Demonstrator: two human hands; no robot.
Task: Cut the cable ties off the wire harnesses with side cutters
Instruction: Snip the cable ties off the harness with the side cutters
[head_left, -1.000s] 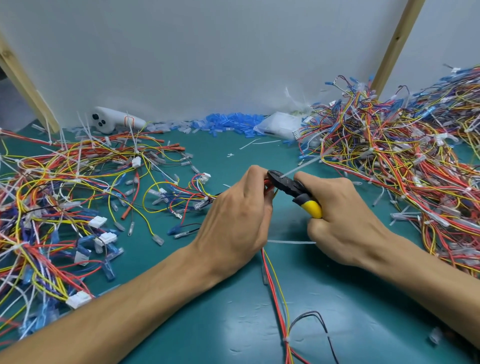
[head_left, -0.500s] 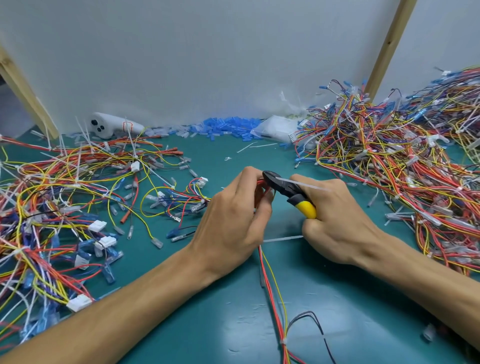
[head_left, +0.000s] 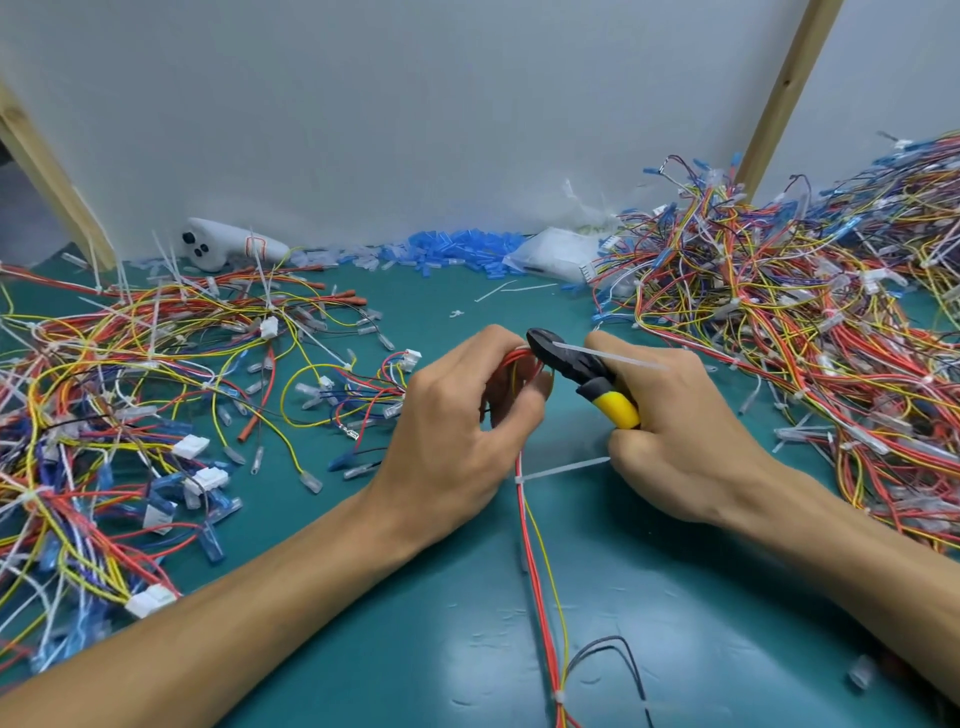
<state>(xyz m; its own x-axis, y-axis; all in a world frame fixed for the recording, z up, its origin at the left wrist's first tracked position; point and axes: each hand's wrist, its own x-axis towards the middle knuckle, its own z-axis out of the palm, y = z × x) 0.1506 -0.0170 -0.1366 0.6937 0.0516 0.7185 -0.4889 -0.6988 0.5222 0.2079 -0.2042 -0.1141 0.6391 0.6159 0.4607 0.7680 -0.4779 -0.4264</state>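
Risk: side cutters (head_left: 576, 370) sit hard against the wire harness (head_left: 524, 519); a bite taken too deep would likely nick insulation rather than sever the cable tie (head_left: 608, 356).
Harness position: bunched inside the left hand (head_left: 457, 431), cutter tips touching it, remainder trailing toward the viewer over the counter (head_left: 675, 597).
Left hand: curled round the bundle.
Right hand (head_left: 685, 431): gripping the yellow handles.
Second tie (head_left: 563, 469): on the harness just below both hands, uncut.

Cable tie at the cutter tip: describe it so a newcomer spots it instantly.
On the teal mat, the right hand at centre grips yellow-handled side cutters. The cable tie is the translucent white strip running from their black tip across that hand's knuckles; the other tie sticks out sideways lower down the wire harness, clear of the cutters.
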